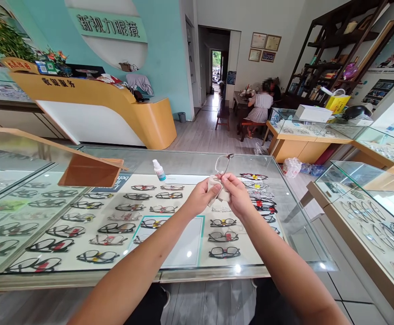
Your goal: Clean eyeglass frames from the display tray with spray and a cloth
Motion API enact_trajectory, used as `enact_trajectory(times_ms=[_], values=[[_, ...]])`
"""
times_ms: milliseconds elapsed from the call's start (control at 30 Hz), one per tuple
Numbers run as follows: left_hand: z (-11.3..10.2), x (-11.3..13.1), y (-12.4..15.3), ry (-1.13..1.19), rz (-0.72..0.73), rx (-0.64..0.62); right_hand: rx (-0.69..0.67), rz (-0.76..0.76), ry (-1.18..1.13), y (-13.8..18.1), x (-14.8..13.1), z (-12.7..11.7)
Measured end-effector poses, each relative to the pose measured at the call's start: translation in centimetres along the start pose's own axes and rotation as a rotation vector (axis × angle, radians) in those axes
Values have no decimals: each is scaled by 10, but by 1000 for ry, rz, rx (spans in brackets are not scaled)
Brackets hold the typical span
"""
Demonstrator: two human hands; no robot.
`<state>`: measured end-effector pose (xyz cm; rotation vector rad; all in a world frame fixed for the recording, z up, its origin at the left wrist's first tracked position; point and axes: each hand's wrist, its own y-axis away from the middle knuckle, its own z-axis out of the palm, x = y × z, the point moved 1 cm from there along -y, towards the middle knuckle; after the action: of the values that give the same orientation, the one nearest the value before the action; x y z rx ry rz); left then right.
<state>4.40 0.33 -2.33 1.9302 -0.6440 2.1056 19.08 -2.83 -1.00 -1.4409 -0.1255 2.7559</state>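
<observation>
Above the glass counter, a pair of eyeglasses (223,164) stands up on end out of my two hands, one lens and a dark rim corner showing. My left hand (200,196) is closed on a pale beige cloth (223,195), which is bunched against the lower part of the eyeglasses. With thumb and fingers pressed together, my right hand (236,191) grips the eyeglasses, the cloth lying between both hands. The fingers and cloth hide the other lens. Left of the hands, a small white spray bottle (159,170) stands upright on the counter.
Below me, the glass display counter (183,276) holds rows of eyeglasses. A tilted wooden-framed mirror (91,174) stands at left. Another glass case (369,221) is at right. Behind are a yellow reception desk (156,122) and a seated person (260,106) at a table.
</observation>
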Motion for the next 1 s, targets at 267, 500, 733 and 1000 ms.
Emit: enact_trajectory(times_ms=[267,500,733,1000], values=[[-3,-4,-2,-9,1,60,-36,9,0,-1,-3,0],[-4,5,2,-7,-6,-78,-29,33,-30,-6,-7,-7],[-5,-2,-4,43,-68,39,-53,69,3,-6,-1,-2],[-7,1,-2,44,-58,-60,-41,49,-20,-7,-9,-6]])
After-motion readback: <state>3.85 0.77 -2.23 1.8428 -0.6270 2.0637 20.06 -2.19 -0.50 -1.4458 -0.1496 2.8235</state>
